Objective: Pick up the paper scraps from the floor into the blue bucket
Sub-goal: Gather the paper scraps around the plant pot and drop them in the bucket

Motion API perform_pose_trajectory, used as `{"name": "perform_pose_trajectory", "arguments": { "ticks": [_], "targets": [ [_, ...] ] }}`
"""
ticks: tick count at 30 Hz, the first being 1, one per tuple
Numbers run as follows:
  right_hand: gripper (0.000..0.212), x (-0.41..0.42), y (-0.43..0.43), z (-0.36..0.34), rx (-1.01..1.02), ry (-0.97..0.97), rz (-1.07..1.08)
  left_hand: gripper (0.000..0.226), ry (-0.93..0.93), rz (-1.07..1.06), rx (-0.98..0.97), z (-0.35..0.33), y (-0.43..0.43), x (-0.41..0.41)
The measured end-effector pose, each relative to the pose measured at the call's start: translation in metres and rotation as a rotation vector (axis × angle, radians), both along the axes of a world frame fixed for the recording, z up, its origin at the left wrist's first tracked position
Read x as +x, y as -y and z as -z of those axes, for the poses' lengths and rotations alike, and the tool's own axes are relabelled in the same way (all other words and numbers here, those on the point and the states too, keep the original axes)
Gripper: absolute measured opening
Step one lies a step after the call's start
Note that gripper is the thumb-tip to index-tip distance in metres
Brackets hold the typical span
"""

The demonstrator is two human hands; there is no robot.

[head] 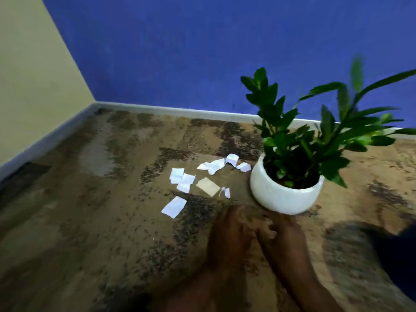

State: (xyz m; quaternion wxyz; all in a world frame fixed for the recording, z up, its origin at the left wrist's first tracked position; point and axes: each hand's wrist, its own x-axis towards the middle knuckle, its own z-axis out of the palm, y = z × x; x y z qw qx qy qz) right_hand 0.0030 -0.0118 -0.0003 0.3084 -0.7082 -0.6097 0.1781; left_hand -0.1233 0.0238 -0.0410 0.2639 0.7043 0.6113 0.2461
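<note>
The paper scraps (185, 181) are showing white, with one tan scrap (208, 186); the floor (90, 233) is showing brown with dark, perhaps speckled, blotches; the pot (281, 199) is showing white, the leaves (292, 143) green.

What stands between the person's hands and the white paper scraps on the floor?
Nothing visible: bare mottled brown floor separates the left hand and right hand from the white paper scraps. The round white plant pot stands beside them. No blue bucket shows.

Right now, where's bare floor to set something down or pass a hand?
Free: the floor left of the paper scraps, out to the yellow wall; also the strip between scraps and blue wall. Crowded: scraps lie close beside the white pot, left hand and right hand just before it.
</note>
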Motion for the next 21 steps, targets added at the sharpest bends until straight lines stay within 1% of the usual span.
{"name": "perform_pose_trajectory", "arguments": {
  "ticks": [2, 3, 4, 6, 8, 10, 13, 16, 18, 21],
  "targets": [
    [0.038, -0.040, -0.028, 0.033, -0.045, -0.025, -0.076, 0.047, -0.136, -0.153, 0.001, 0.026, -0.026, -0.045],
    [0.038, -0.048, -0.038, 0.041, -0.075, -0.038, -0.089, 0.054, -0.229, -0.194, -0.001, 0.030, -0.035, -0.056],
    [0.044, -0.060, -0.052, 0.055, -0.098, -0.028, -0.100, 0.064, -0.302, -0.232, -0.020, 0.040, -0.047, -0.073],
    [0.067, -0.079, -0.083, 0.081, -0.106, 0.039, -0.101, 0.080, -0.393, -0.275, -0.056, 0.060, -0.070, -0.102],
    [0.078, -0.091, -0.110, 0.101, -0.123, 0.064, -0.062, 0.084, -0.425, -0.325, -0.089, 0.076, -0.090, -0.119],
    [0.079, -0.098, -0.133, 0.115, -0.146, 0.072, -0.008, 0.082, -0.452, -0.382, -0.092, 0.083, -0.104, -0.121],
    [0.078, -0.105, -0.161, 0.131, -0.108, 0.142, 0.014, 0.075, -0.458, -0.382, -0.036, 0.083, -0.120, -0.120],
    [0.073, -0.108, -0.176, 0.142, -0.066, 0.214, 0.002, 0.045, -0.422, -0.261, 0.087, 0.082, -0.126, -0.126],
    [0.064, -0.107, -0.181, 0.148, -0.024, 0.269, 0.017, 0.031, -0.349, -0.217, 0.154, 0.080, -0.128, -0.132],
    [0.047, -0.102, -0.187, 0.149, 0.035, 0.320, -0.026, 0.026, -0.166, -0.253, 0.202, 0.074, -0.132, -0.137]
  ]
}}
